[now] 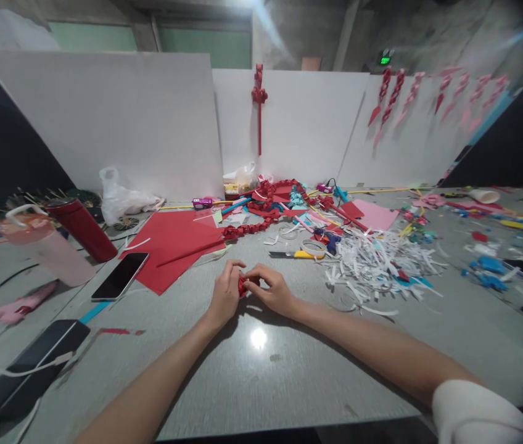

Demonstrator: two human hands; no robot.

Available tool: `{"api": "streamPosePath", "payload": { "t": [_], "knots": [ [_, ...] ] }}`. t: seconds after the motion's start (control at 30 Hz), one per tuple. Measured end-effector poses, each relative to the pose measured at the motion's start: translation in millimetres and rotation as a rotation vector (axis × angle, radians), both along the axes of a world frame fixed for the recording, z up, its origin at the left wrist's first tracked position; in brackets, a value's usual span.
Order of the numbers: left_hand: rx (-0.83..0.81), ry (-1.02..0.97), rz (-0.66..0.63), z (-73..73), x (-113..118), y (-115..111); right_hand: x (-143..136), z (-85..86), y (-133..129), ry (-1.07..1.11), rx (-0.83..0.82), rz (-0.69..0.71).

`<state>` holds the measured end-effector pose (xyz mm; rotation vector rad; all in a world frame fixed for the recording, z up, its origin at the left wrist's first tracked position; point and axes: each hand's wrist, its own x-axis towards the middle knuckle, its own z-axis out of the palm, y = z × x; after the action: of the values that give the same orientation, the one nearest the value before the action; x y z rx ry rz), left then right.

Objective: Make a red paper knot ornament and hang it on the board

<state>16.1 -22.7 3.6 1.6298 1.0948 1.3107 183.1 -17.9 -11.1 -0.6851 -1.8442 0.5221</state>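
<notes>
Near the middle of the grey table, my left hand (pixel 227 290) and my right hand (pixel 271 287) meet around a small red paper piece (pixel 242 285). Fingers of both hands pinch it, and much of it is hidden behind them. Beyond my hands lies a braided red paper chain (pixel 252 229), which curls back into a pile. Large red paper sheets (pixel 169 246) lie to the left of the chain. A yellow-handled cutter (pixel 289 254) rests behind my right hand, beside a roll of tape (pixel 313 248).
White paper shreds (pixel 377 265) are heaped at the right. A phone (pixel 120 275), a red bottle (pixel 83 231), a pink tumbler (pixel 46 246) and a pink glue gun (pixel 16 305) are at the left. Red and pink braids hang on the white partition (pixel 308 123).
</notes>
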Motion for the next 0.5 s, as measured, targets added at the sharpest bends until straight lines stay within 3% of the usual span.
{"api": "streamPosePath", "payload": {
  "t": [0.2,0.4,0.5],
  "knots": [
    [-0.039,-0.035,0.041,-0.4,-1,7,2,-4.0,2,0.037,0.091,-0.150],
    [-0.451,-0.407,-0.224,-1.1,-2,16,9,-5.5,7,0.028,0.202,-0.183],
    [-0.517,-0.478,-0.235,0.0,-5,17,10,-4.8,7,0.026,0.196,-0.174]
  ]
}}
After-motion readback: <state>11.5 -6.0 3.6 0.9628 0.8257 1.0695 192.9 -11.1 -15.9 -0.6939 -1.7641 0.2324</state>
